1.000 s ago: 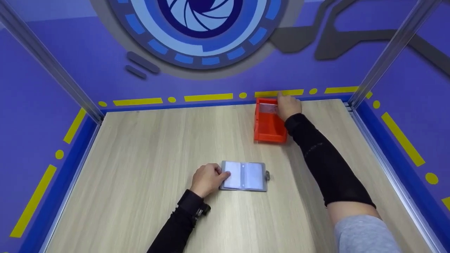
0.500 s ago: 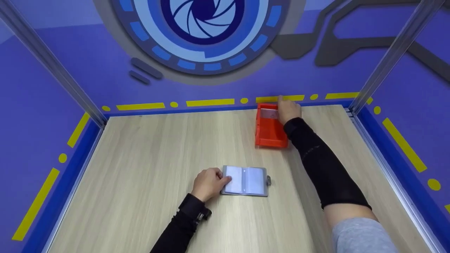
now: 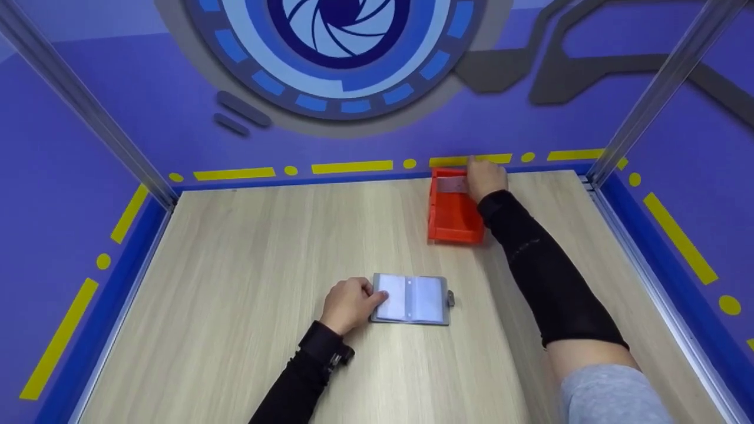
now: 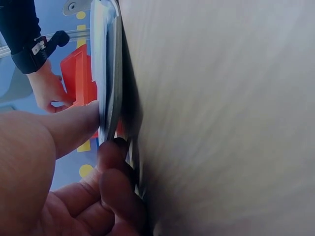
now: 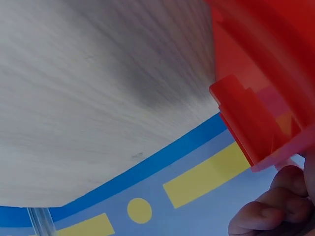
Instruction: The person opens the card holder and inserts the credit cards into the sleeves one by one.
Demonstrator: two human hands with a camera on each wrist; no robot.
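The booklet (image 3: 409, 299) lies open on the tabletop (image 3: 265, 282) in front of me, its pale pages facing up and a grey cover showing round them. A small clasp (image 3: 450, 298) sticks out from the cover's right edge. My left hand (image 3: 347, 305) pinches the booklet by its left edge, thumb flat on the left page and fingers curled in below the cover; the left wrist view shows that edge between them.

Beyond the booklet, a little to the right and apart from it, is the red bin (image 3: 455, 217), its open top towards me and its far end near the back wall (image 3: 147, 129). My right hand (image 3: 488, 178) grips it at the far right rim, fingers bent. Inside, at the far end, a pale patch (image 3: 452, 185) shows; I cannot tell what it is. Whether the bin's whole base touches the tabletop I cannot tell either.

Black sleeves (image 3: 548, 282) cover both my forearms, and a grey sleeve (image 3: 612, 391) shows above the right elbow. The back wall is blue-purple, with a round emblem (image 3: 347, 76) and a row of yellow marks (image 3: 352, 167) along its foot.
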